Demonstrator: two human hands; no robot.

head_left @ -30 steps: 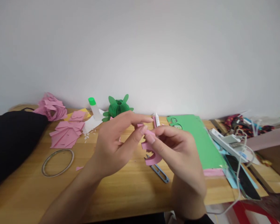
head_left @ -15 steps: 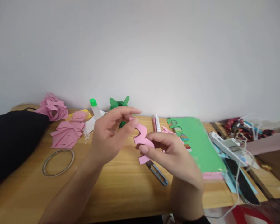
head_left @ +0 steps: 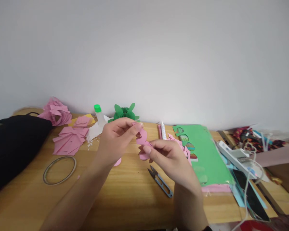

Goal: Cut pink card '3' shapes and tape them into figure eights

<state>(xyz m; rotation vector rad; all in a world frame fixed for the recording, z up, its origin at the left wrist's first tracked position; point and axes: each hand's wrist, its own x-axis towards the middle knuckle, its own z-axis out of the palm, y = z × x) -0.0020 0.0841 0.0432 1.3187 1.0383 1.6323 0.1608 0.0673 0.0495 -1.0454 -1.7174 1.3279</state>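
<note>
A wavy-edged pink paper cutout [head_left: 142,137] is held in the air between both hands. My left hand [head_left: 118,138] pinches its upper end between thumb and fingers. The lower part is gripped by my right hand [head_left: 167,155], thumb on the near side, and the paper looks bent or twisted at the middle. Thread snips [head_left: 161,182] lie on the table below my right hand, blades pointing away. A small pink paper piece [head_left: 118,161] shows partly behind my left wrist.
A ring [head_left: 59,170] lies left, near folded pink paper [head_left: 69,141] and a glue stick [head_left: 99,115]. Behind my hands stands a green paper figure [head_left: 124,112]. Rightward are a glue tube [head_left: 163,131], pink scraps [head_left: 186,153], green sheets [head_left: 204,150], a power strip [head_left: 233,155] and a phone [head_left: 250,195].
My fingers have closed more on the cutout, and it has turned from nearly flat-on to bent. Both hands sit slightly lower. The snips' blades and the green figure show more fully.
</note>
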